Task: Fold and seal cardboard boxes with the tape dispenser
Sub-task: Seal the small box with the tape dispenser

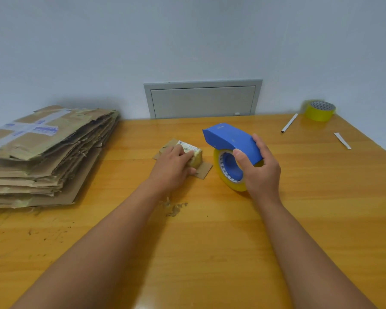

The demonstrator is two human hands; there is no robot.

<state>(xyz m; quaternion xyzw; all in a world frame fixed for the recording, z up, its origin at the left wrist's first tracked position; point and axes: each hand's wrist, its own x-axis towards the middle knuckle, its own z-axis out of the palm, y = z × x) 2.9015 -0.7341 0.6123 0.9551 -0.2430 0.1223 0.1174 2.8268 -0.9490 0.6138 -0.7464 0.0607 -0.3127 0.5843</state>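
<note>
A small cardboard box [195,156], wrapped in yellowish tape and bearing a white label, sits mid-table with brown flaps spread flat beneath it. My left hand [173,168] lies over its near left side, fingers on the top and thumb at the front. Just to the right, my right hand [259,168] grips the blue tape dispenser [230,139] by its cover. The dispenser stands on its yellow tape roll [228,172] on the table, apart from the box.
A thick stack of flattened cardboard boxes [42,152] fills the table's left side. A spare yellow tape roll [319,110], a white pen [289,123] and a paper strip [342,140] lie at the far right. Cardboard crumbs [175,208] dot the wooden table [210,241].
</note>
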